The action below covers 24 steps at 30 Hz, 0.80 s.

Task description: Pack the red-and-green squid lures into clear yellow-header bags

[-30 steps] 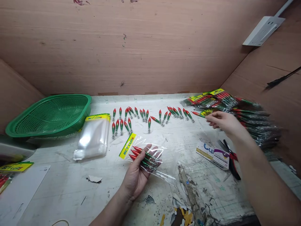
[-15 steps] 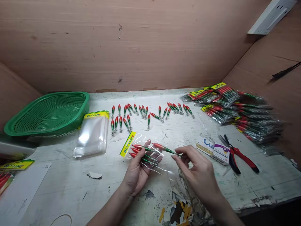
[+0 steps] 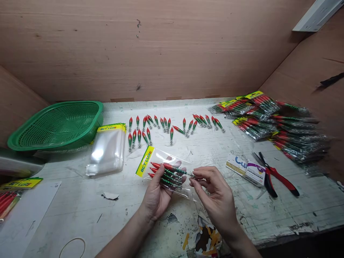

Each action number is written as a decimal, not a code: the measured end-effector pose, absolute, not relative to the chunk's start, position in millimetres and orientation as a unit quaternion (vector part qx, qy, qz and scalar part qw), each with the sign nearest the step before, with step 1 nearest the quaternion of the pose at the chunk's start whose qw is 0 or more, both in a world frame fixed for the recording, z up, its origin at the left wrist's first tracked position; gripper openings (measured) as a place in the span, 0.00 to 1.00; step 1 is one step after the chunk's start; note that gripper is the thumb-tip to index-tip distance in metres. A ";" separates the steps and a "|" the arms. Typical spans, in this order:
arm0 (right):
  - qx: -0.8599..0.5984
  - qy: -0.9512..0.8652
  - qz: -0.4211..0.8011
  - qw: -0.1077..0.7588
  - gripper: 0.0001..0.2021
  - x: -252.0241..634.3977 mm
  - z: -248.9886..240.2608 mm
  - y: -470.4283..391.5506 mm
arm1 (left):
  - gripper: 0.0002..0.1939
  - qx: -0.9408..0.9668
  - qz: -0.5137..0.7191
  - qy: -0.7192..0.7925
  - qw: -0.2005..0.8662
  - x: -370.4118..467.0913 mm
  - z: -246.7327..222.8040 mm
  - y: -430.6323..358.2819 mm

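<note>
I see the green basket at the left of the frame, a stack of clear bags beside it, loose lures in uneven rows across the middle and packed bags heaped at upper right. A carton and pliers (nearly touching) lie on the surface, right of my right hand. My left hand, palm up, holds the lure bag at center, thumb over it. My right grip is narrow, pinching one lure by its hook end; whether it's inside, I can't tell.
</note>
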State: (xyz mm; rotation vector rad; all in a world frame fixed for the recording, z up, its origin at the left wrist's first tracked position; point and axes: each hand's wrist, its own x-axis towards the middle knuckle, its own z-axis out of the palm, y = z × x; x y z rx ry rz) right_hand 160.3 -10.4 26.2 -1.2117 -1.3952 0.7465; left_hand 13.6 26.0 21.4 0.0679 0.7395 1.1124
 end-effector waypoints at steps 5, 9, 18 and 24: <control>-0.540 -0.492 0.393 0.559 0.06 153.7 16.1 -9.8 | 0.25 0.034 0.513 0.336 0.789 13.9 20.2 25.2; -0.534 -0.436 0.460 0.560 0.08 153.2 17.1 -5.8 | 0.27 0.049 0.512 0.330 0.791 13.6 20.5 24.6; -0.537 -0.437 0.455 0.560 0.09 157.3 25.7 -1.1 | 0.24 0.065 0.519 0.321 0.790 12.8 20.0 22.3; -0.500 -0.490 0.400 0.591 0.02 146.4 22.5 0.1 | 0.21 0.062 0.498 0.345 0.793 14.3 19.8 22.3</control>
